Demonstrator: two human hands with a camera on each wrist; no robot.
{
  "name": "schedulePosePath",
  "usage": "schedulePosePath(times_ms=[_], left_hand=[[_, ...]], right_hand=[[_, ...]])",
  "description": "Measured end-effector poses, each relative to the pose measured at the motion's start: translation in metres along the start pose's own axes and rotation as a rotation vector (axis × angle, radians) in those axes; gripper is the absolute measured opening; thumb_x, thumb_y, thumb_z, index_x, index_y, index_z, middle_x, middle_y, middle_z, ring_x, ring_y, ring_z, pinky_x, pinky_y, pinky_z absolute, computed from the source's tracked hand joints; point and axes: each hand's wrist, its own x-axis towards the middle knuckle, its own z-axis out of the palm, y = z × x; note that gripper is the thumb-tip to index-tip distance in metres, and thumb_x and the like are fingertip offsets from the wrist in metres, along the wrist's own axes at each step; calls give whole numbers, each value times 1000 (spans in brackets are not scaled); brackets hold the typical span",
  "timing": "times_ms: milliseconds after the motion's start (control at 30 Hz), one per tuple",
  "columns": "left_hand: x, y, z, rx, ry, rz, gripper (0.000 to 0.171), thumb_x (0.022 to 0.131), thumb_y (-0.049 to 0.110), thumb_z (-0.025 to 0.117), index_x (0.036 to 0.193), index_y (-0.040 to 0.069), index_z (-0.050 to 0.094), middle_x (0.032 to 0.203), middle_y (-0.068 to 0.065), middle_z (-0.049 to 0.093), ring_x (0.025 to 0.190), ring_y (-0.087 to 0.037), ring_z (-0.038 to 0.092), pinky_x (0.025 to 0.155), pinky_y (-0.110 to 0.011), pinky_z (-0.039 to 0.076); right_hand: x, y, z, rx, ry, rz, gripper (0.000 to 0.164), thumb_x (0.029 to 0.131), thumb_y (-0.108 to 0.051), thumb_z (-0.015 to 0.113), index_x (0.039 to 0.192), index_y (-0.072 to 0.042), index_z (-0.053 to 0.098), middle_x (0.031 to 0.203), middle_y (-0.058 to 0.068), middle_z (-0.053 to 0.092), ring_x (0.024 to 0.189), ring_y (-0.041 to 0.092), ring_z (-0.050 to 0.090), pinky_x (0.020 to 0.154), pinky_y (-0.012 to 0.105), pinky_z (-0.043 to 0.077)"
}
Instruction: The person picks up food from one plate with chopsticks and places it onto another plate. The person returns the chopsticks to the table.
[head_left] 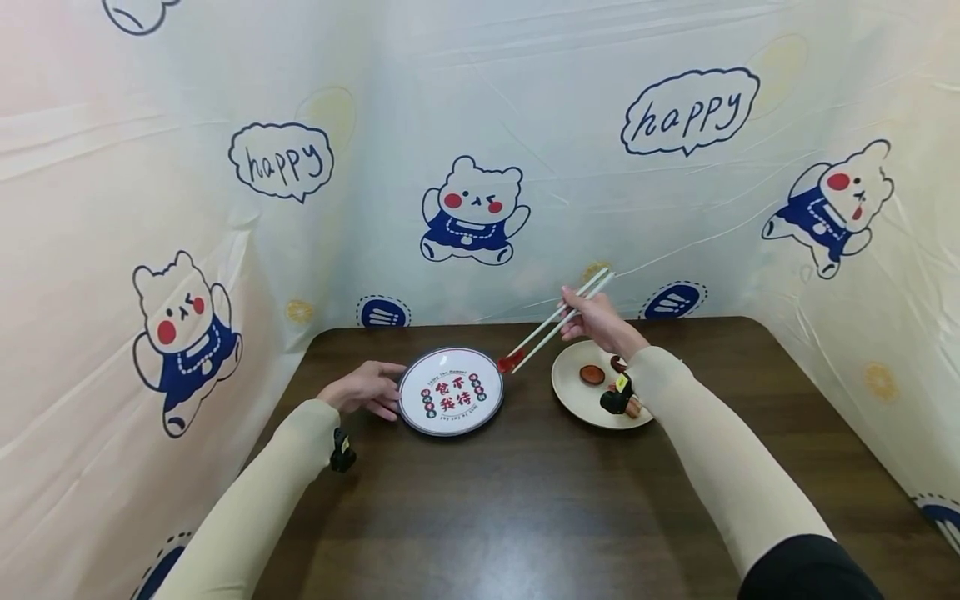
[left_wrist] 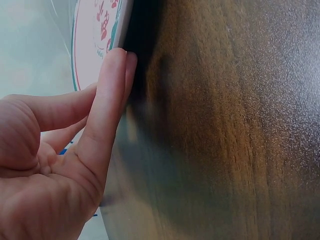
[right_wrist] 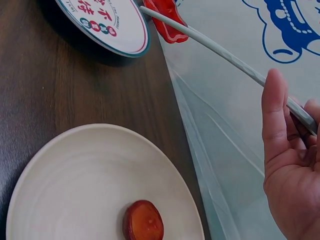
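Observation:
My left hand holds the left rim of a white plate with a dark edge and red lettering. In the left wrist view, the thumb and straight fingers meet that rim. My right hand grips a pair of pale chopsticks, raised above the table's back edge. Their tips pinch a glossy red piece of food, exact kind unclear, close to the lettered plate's right rim. Below the right wrist sits a cream plate with a round brown slice and other pieces, partly hidden by the wrist camera.
Both plates are at the back of the dark wooden table, the cream one to the right. A patterned curtain rises behind the table and along both sides. A black wrist camera is strapped to the left sleeve.

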Motion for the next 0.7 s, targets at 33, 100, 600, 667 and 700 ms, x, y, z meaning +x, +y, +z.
schedulePosePath(times_ms=[33, 100, 600, 667, 700], left_hand=[[0, 0, 0, 2, 0, 1, 68, 103, -4, 60, 164, 2, 31, 106, -24, 62, 82, -28, 73, 79, -42, 66], [-1, 0, 1, 3, 4, 0, 68, 103, -4, 60, 164, 1, 31, 107, -24, 62, 82, -28, 73, 79, -42, 66], [-1, -2, -1, 0, -12, 21, 68, 103, -3, 60, 164, 1, 30, 107, -24, 62, 81, -29, 74, 78, -42, 66], [0, -2, -1, -3, -12, 18, 68, 103, -3, 60, 164, 1, 31, 107, -24, 62, 81, -28, 74, 79, -42, 66], [0, -3, -1, -7, -9, 14, 68, 103, -4, 60, 164, 1, 31, 107, -24, 62, 81, -28, 74, 78, -42, 66]], right_hand=[[0, 0, 2, 1, -4, 1, 44, 113, -28, 50, 111, 15, 52, 80, 13, 63, 52, 15, 65, 52, 30, 63], [1, 1, 5, 0, -16, 2, 44, 113, -28, 50, 111, 15, 51, 79, 13, 62, 52, 15, 65, 52, 30, 63], [6, 5, 23, -7, -58, 9, 41, 114, -28, 48, 109, 12, 52, 79, 10, 62, 54, 15, 65, 53, 29, 63], [6, 6, 25, -10, -60, 6, 39, 114, -28, 47, 107, 10, 53, 80, 11, 61, 54, 15, 65, 53, 29, 63], [6, 6, 25, -11, -59, 4, 39, 114, -28, 47, 106, 9, 53, 80, 12, 61, 54, 15, 65, 53, 29, 63]])
